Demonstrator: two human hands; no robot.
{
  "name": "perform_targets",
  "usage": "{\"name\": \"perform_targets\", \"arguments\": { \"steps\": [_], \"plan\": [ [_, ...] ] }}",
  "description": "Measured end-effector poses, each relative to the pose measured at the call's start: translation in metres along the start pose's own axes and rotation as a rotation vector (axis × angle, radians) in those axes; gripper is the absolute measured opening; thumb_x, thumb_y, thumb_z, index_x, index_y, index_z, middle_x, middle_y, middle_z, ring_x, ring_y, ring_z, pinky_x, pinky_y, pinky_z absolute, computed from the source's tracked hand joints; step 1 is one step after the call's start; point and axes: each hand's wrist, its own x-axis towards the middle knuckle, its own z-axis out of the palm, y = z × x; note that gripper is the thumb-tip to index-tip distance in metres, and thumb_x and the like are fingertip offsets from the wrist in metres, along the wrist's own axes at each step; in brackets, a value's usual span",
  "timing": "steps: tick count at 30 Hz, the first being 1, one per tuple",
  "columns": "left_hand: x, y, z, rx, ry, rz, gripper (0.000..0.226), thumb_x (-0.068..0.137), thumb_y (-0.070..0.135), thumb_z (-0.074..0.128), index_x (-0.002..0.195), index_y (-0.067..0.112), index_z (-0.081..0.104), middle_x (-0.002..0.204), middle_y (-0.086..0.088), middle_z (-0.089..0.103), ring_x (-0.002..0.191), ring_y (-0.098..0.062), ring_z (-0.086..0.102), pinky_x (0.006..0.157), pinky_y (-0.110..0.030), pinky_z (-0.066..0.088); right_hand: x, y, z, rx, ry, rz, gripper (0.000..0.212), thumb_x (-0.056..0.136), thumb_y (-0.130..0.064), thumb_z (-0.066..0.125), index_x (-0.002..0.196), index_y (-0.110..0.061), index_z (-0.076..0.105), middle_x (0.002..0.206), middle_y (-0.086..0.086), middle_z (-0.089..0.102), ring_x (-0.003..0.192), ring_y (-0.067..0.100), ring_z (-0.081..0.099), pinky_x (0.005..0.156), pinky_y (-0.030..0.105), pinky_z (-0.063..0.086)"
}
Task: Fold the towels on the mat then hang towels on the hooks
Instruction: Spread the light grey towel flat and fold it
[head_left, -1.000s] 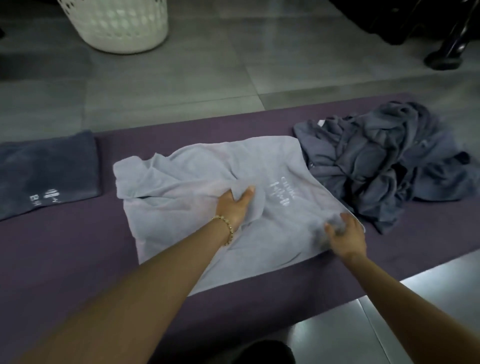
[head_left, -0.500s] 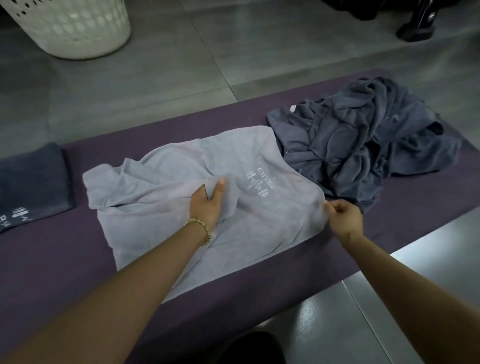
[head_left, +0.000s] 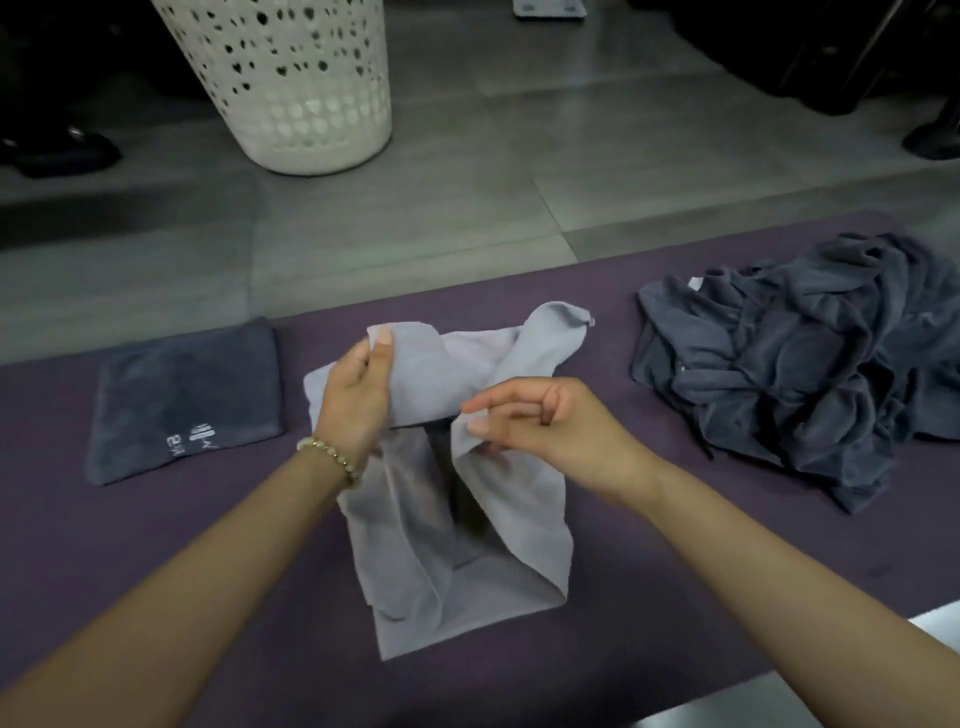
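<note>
A white perforated laundry basket is standing on the grey tiled floor; what may be dark shoes are lying at far left.

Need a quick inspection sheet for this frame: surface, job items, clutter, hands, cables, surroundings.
Surface: purple mat on grey tiled floor.
Job's things: light grey towel partly lifted, mid-fold; folded dark towel flat at left; pile of dark towels crumpled at right.
Clutter: nothing seen.
Hands: left hand pinches the light towel's upper edge; right hand pinches a nearer corner.
Cables: nothing seen.
Surroundings: white laundry basket on the floor beyond the mat; dark objects at far corners, unclear. Hooks not in view.
</note>
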Motion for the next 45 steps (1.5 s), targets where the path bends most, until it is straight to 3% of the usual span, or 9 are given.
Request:
{"name": "perform_targets", "arguments": {
  "steps": [5,13,19,25,32,35,38,41,45],
  "plan": [
    [-0.001,0.012,-0.058,-0.078,0.063,0.035,0.041,0.1,0.034,0.039,0.07,0.013,0.057,0.052,0.015,0.048,0.047,0.004,0.043,0.051,-0.01,0.039,0.016,-0.032,0.052,-0.229,-0.199,-0.049,0.025,0.076,-0.002,0.076,0.098,-0.012,0.071,0.087,-0.002,0.074,0.08,0.001,0.069,0.075,0.01,0.049],
    [-0.02,-0.013,-0.106,-0.18,-0.103,-0.048,0.039,0.102,0.029,0.034,0.11,0.012,0.067,0.098,-0.004,0.074,0.092,-0.012,0.069,0.076,-0.021,0.054,0.081,-0.034,0.102,-0.352,-0.037,-0.27,0.005,0.074,-0.012,0.079,0.076,-0.009,0.075,0.069,-0.003,0.069,0.063,0.006,0.061,0.067,0.016,0.049],
    [-0.024,-0.018,-0.111,-0.268,-0.182,-0.15,0.044,0.099,0.043,0.027,0.101,0.027,0.068,0.106,-0.001,0.072,0.103,-0.009,0.066,0.087,-0.022,0.051,0.11,-0.027,0.123,-0.363,-0.01,-0.28,0.005,0.076,-0.016,0.078,0.073,-0.019,0.074,0.073,-0.002,0.064,0.063,0.002,0.056,0.065,0.014,0.043],
    [-0.024,-0.026,-0.119,-0.146,-0.184,0.071,0.051,0.091,0.042,0.053,0.096,-0.008,0.062,0.082,-0.01,0.057,0.079,-0.017,0.05,0.075,-0.036,0.045,0.126,-0.019,0.133,-0.305,-0.03,-0.214,0.005,0.079,-0.015,0.074,0.075,-0.016,0.075,0.072,-0.006,0.072,0.072,0.007,0.065,0.073,0.021,0.052],
    [-0.021,-0.031,-0.127,-0.056,-0.014,0.11,0.043,0.093,0.03,0.052,0.082,-0.011,0.052,0.067,-0.02,0.051,0.066,-0.017,0.044,0.058,-0.037,0.041,0.126,-0.002,0.137,-0.129,-0.031,-0.045,0.006,0.085,-0.016,0.069,0.084,-0.011,0.068,0.08,-0.002,0.069,0.074,0.002,0.062,0.073,0.01,0.047],
    [-0.017,-0.029,-0.128,-0.177,0.156,-0.025,0.025,0.098,0.026,0.046,0.084,0.008,0.055,0.077,0.002,0.056,0.073,-0.008,0.051,0.067,-0.02,0.044,0.12,0.013,0.128,-0.292,-0.086,0.027,0.015,0.082,-0.025,0.072,0.076,-0.017,0.062,0.073,-0.008,0.061,0.068,0.002,0.054,0.069,0.01,0.043],
    [-0.005,-0.029,-0.134,-0.598,0.193,-0.216,0.02,0.102,0.029,0.035,0.112,0.018,0.049,0.102,0.0,0.065,0.092,-0.013,0.063,0.083,-0.027,0.051,0.111,0.024,0.113,-0.384,-0.09,0.097,0.031,0.079,-0.035,0.074,0.065,-0.017,0.052,0.061,-0.008,0.047,0.058,0.005,0.042,0.057,0.013,0.036],
    [0.007,-0.027,-0.15,-0.907,0.353,-0.326,0.02,0.103,0.031,0.034,0.112,0.015,0.043,0.08,-0.003,0.057,0.067,-0.013,0.064,0.071,-0.029,0.055,0.104,0.028,0.093,-0.483,-0.165,0.188,0.043,0.078,-0.032,0.076,0.057,-0.017,0.041,0.048,-0.013,0.037,0.045,0.002,0.035,0.048,0.015,0.032],
    [0.003,-0.043,-0.17,-0.298,0.384,-0.148,0.024,0.101,0.028,0.039,0.084,0.012,0.039,0.065,-0.005,0.041,0.046,-0.007,0.042,0.047,-0.016,0.041,0.094,0.034,0.079,-0.415,-0.251,0.298,0.031,0.082,-0.028,0.071,0.059,-0.016,0.054,0.048,-0.016,0.047,0.045,0.0,0.046,0.051,0.013,0.038]
  ]
}}
